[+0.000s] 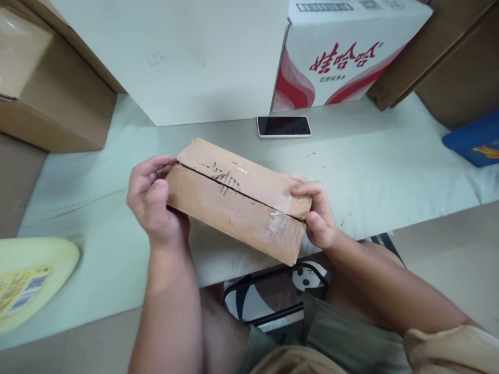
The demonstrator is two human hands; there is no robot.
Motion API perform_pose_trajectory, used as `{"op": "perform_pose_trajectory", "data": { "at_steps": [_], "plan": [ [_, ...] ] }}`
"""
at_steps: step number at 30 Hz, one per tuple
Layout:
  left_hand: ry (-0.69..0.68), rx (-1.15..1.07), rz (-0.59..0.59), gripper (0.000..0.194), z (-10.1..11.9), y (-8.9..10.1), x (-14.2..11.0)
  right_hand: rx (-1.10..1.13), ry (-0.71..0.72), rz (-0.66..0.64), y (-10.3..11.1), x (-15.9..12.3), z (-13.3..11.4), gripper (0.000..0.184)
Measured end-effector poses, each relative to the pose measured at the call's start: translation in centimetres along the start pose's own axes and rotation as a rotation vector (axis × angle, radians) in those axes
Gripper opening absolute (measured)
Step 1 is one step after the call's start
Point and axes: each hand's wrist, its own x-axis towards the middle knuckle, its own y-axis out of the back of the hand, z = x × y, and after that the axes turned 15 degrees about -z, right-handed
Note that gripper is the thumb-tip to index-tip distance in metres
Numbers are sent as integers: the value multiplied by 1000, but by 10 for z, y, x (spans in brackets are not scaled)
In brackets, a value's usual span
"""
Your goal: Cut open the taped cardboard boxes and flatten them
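A small brown cardboard box (237, 200) is held over the near edge of a pale green surface (370, 171). Its top flaps meet along a seam that shows torn paper and clear tape at the right end. My left hand (154, 205) grips the box's left end, with fingers curled over the top edge and the thumb on the front. At the right end, my right hand (317, 213) is closed on the box, fingers on the top flap and thumb on the front face.
A phone (284, 126) lies face up behind the box. A white carton with red print (343, 52) and a plain white box (187, 62) stand at the back. Brown cartons (50, 88) sit left and right. A yellow object (27, 280) lies near left, something blue (473, 140) far right.
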Motion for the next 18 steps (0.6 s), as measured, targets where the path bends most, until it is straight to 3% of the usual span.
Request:
{"op": "perform_pose_trajectory", "data": {
  "at_steps": [3, 9, 18],
  "plan": [
    [-30, 7, 44, 21, 0, 0, 2, 7, 16, -7, 1, 1, -1, 35],
    [-29, 104, -70, 17, -2, 7, 2, -26, -79, -18, 4, 1, -5, 41],
    [38, 63, -13, 18, 1, 0, 1, -75, -59, -3, 6, 3, -9, 37]
  ]
}}
